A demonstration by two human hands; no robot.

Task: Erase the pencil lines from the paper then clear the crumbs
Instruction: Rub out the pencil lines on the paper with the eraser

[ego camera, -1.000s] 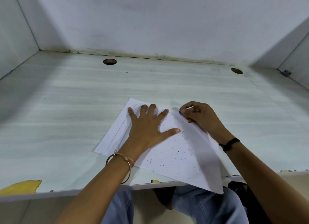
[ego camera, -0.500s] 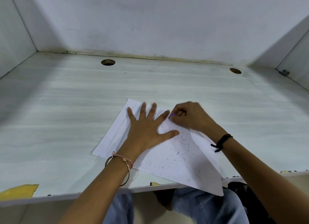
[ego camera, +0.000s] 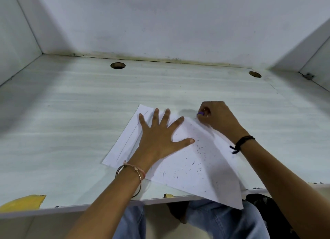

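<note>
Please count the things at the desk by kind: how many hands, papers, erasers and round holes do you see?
hands: 2, left hand and right hand
paper: 1
eraser: 1
holes: 2, left hole and right hole
total: 6

Pale wood-grain desk [ego camera: 75, 113], two round cable holes [ego camera: 117, 65], white partition walls [ego camera: 160, 21], grimy back seam

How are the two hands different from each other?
The left hand lies flat on the paper with its fingers spread, while the right hand is curled and pinches a purple eraser. The left wrist wears a thin bangle; the right wrist wears a black band. Both hands are bare and work at the same sheet.
</note>
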